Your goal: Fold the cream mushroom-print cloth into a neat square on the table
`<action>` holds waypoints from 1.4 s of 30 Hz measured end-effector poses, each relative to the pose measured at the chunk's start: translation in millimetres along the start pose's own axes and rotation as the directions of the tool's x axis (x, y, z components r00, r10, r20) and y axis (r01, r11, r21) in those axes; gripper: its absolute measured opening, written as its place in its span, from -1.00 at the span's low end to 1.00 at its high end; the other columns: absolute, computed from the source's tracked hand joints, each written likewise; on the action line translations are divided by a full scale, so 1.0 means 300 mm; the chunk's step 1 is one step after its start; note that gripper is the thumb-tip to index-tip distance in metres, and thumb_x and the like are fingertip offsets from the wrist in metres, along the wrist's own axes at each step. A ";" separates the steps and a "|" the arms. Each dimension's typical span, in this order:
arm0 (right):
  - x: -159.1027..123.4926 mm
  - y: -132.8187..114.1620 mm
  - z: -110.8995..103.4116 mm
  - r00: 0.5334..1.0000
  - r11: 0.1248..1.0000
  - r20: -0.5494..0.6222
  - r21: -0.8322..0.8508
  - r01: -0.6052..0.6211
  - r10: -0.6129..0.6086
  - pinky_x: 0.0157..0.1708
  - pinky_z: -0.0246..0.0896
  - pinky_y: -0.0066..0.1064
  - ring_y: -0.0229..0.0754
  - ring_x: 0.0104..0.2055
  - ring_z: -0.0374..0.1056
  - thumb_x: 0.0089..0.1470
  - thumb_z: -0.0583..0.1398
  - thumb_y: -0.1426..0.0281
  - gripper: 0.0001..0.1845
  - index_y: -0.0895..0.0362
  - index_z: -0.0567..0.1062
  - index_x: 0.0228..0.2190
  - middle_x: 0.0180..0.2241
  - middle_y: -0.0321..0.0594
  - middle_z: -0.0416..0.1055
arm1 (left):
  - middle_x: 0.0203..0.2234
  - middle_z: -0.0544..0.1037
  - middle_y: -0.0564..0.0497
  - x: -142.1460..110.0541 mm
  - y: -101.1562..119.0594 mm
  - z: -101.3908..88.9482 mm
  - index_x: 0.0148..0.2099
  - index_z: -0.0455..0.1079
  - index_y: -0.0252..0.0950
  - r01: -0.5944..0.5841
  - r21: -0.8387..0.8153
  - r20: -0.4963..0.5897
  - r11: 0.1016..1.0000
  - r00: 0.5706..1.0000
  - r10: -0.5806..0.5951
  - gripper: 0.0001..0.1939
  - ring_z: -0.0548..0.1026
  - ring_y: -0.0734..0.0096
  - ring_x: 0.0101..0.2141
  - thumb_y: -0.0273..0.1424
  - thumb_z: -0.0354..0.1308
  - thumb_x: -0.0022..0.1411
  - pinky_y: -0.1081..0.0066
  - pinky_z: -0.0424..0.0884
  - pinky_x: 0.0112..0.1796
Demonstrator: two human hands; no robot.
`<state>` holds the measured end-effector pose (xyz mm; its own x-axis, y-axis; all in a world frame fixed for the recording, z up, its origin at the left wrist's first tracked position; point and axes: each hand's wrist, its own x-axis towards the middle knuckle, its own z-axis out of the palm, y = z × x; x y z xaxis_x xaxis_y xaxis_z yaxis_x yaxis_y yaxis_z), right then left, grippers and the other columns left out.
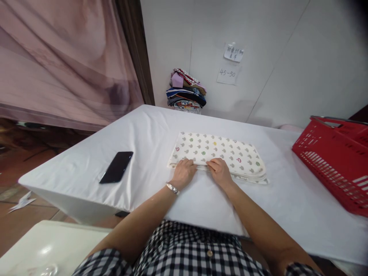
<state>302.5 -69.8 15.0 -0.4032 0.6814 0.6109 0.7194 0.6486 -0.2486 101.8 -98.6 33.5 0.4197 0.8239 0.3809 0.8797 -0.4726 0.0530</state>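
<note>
A folded white cloth (221, 149) with grey, red, green and yellow mushroom-like prints lies flat on the white-covered table (155, 134). Its layers show along the near edge and at the right corner. My left hand (184, 172), with a silver bracelet on the wrist, grips that near edge left of its middle, fingers curled over it. Close beside it, my right hand (220, 171) pinches the same edge between thumb and fingers. The undersides of the gripped layers are hidden by my hands.
A black phone (117, 167) lies on the table to the left. At the right edge stands a red plastic basket (330, 153). Behind the table are a pile of folded fabrics (186, 92) and a wall with two paper notes (227, 74). A pink curtain (66, 57) hangs at left.
</note>
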 end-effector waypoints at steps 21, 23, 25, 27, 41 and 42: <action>-0.003 -0.008 0.004 1.000 1.000 0.010 -0.014 0.011 -0.011 -0.26 0.13 -0.32 -0.15 -0.26 0.26 0.15 0.09 0.46 -0.77 0.09 0.56 -0.29 -0.35 -0.18 0.43 | -0.48 0.38 -0.02 0.016 -0.004 0.011 -0.45 0.35 -0.28 -0.102 0.025 -0.090 0.995 0.991 0.103 -0.74 0.29 0.33 -0.37 -0.49 -0.05 0.28 0.29 0.17 -0.31; -0.005 -0.011 0.002 0.998 1.000 0.053 -0.010 0.019 -0.019 -0.25 0.12 -0.32 -0.15 -0.25 0.25 0.14 0.09 0.49 -0.76 0.09 0.55 -0.28 -0.34 -0.18 0.43 | -0.47 0.39 -0.01 0.011 -0.005 0.008 -0.45 0.36 -0.27 -0.103 0.040 -0.107 0.994 0.988 0.107 -0.74 0.30 0.33 -0.37 -0.48 -0.03 0.28 0.29 0.19 -0.31; -0.008 -0.017 -0.003 0.995 1.000 0.100 -0.006 0.023 -0.023 -0.24 0.10 -0.32 -0.15 -0.23 0.25 0.14 0.07 0.52 -0.74 0.09 0.54 -0.27 -0.32 -0.18 0.43 | -0.41 0.43 -0.02 0.008 -0.007 0.006 -0.42 0.37 -0.26 -0.103 0.031 -0.129 0.994 0.986 0.106 -0.77 0.32 0.32 -0.34 -0.47 -0.02 0.27 0.29 0.21 -0.29; -0.010 -0.025 -0.009 0.991 1.000 0.128 -0.004 0.027 -0.026 -0.24 0.09 -0.31 -0.14 -0.22 0.24 0.12 0.06 0.55 -0.73 0.10 0.53 -0.25 -0.30 -0.17 0.42 | -0.28 0.46 -0.03 0.007 -0.009 0.006 -0.38 0.39 -0.26 -0.110 0.004 -0.161 0.994 0.981 0.109 -0.81 0.35 0.30 -0.24 -0.47 0.00 0.25 0.27 0.24 -0.23; 0.001 -0.049 -0.010 0.987 0.995 0.158 -0.102 0.021 -0.005 -0.24 0.02 -0.29 -0.10 -0.21 0.22 0.18 0.06 0.38 -0.75 0.13 0.46 -0.15 -0.26 -0.12 0.40 | -0.30 0.53 -0.01 0.018 -0.023 0.036 -0.30 0.38 -0.26 -0.138 -0.079 -0.242 0.987 0.963 0.116 -0.79 0.42 0.30 -0.12 -0.51 -0.07 0.28 0.15 0.18 0.00; 0.000 -0.046 -0.005 0.987 0.993 0.162 -0.111 0.024 -0.006 -0.25 0.02 -0.29 -0.10 -0.21 0.22 0.18 0.06 0.38 -0.75 0.13 0.47 -0.15 -0.26 -0.12 0.40 | -0.32 0.53 -0.01 0.018 -0.023 0.037 -0.30 0.38 -0.26 -0.133 -0.080 -0.242 0.988 0.964 0.110 -0.79 0.42 0.31 -0.13 -0.50 -0.08 0.29 0.14 0.17 0.01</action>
<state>293.3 -79.2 19.6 -0.4933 0.7236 0.4827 0.7681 0.6228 -0.1487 100.6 -87.5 25.0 0.4477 0.6663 0.5963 0.7953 -0.6016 0.0751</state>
